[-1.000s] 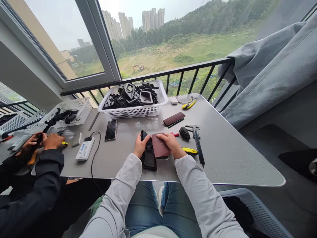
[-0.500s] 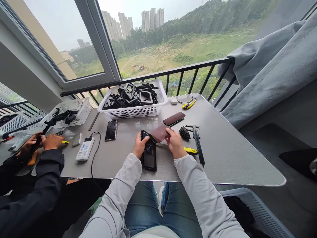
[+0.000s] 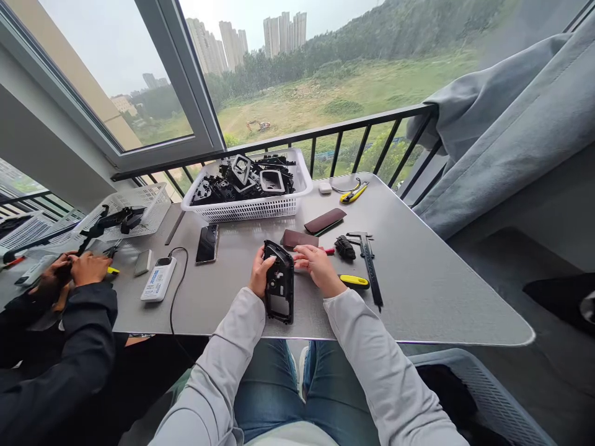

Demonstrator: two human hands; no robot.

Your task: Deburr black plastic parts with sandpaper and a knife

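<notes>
My left hand (image 3: 260,272) is closed around the left edge of a black plastic housing (image 3: 279,294), held tilted up above the table with its openings showing. My right hand (image 3: 316,266) is beside the housing's right edge, fingers stretched toward it and holding nothing I can see; whether they touch it I cannot tell. Just beyond the fingers a piece of brown sandpaper (image 3: 297,239) lies on the table. Behind it rests a second, folded brown piece (image 3: 326,220). A yellow-handled tool (image 3: 355,282) lies by my right wrist, its other end hidden.
A white basket (image 3: 253,212) full of black parts stands at the back. To the right lie a caliper (image 3: 369,266), a black lump (image 3: 344,248) and a yellow cutter (image 3: 354,193). Left are a phone (image 3: 207,244) and a corded power bank (image 3: 158,280). A co-worker's hand (image 3: 90,267) works far left.
My right hand has let go of the brown sandpaper, which now lies on the table. The black housing has been turned in my left hand, showing a different side.
</notes>
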